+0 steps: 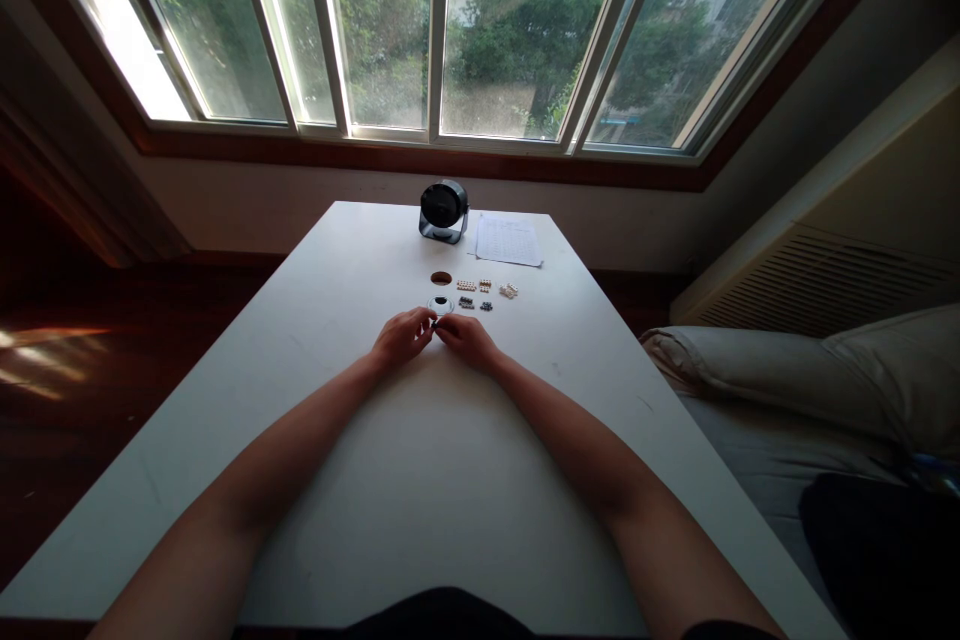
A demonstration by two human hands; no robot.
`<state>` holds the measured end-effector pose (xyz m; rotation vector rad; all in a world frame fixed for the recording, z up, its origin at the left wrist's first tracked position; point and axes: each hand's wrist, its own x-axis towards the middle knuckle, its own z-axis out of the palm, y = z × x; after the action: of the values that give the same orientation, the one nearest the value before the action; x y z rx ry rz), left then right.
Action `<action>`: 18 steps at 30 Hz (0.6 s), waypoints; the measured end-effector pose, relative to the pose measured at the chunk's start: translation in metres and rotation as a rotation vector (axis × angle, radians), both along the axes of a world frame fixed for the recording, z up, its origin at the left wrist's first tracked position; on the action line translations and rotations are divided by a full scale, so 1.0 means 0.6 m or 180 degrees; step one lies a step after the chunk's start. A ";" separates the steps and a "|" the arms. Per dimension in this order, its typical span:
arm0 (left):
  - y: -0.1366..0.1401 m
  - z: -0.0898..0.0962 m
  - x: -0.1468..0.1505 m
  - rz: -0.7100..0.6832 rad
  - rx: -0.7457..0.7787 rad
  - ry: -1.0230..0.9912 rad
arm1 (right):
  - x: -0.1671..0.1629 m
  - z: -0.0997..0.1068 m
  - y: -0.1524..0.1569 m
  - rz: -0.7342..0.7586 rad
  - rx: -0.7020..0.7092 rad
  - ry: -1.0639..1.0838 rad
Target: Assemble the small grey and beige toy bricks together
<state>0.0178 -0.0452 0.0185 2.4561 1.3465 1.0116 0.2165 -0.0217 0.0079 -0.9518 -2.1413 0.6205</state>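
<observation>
My left hand (403, 336) and my right hand (466, 338) meet near the middle of the white table (442, 480). Their fingertips are pinched together around a small dark piece (434, 324), too small to name. Just beyond the fingers sits a clear round dish (451, 305) with something dark in it. To the dish's right lie a group of small dark pieces (466, 302) and a smaller dark cluster (486, 306). Behind these, small pale pieces (466, 285) lie in rows, beside a second pale group (485, 285) and a loose pale pile (508, 290).
A round brown dish or lid (441, 277) lies behind the clear one. Toward the table's far edge stand a black round fan-like device (443, 211) on a bracket and a printed sheet of paper (508, 241). Cushions (757, 365) are at the right, below table height.
</observation>
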 end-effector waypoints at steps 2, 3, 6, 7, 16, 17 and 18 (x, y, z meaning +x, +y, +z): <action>0.000 0.000 0.000 0.0005 0.0001 -0.0003 | 0.000 0.000 0.000 -0.0004 0.0001 0.0003; 0.000 0.000 0.000 0.0003 0.0000 0.0000 | 0.000 0.000 0.000 -0.0009 -0.0006 -0.0001; 0.000 0.000 0.000 -0.0004 -0.0009 0.0018 | -0.001 0.001 -0.001 -0.0023 -0.0020 -0.0014; 0.000 0.000 0.000 -0.0001 -0.0008 0.0024 | -0.001 0.001 -0.001 -0.0020 -0.0021 -0.0011; 0.002 -0.002 -0.002 -0.0042 -0.0016 -0.0014 | 0.001 -0.004 0.002 -0.0040 0.0000 0.0002; 0.002 -0.002 -0.002 -0.0048 -0.0016 -0.0022 | 0.001 -0.004 0.001 -0.0047 -0.0016 0.0000; 0.002 -0.002 -0.002 -0.0049 -0.0013 -0.0030 | 0.002 -0.003 0.001 -0.0054 -0.0032 0.0000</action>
<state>0.0164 -0.0442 0.0174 2.4519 1.3234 1.0146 0.2175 -0.0210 0.0059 -0.9744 -2.1299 0.6234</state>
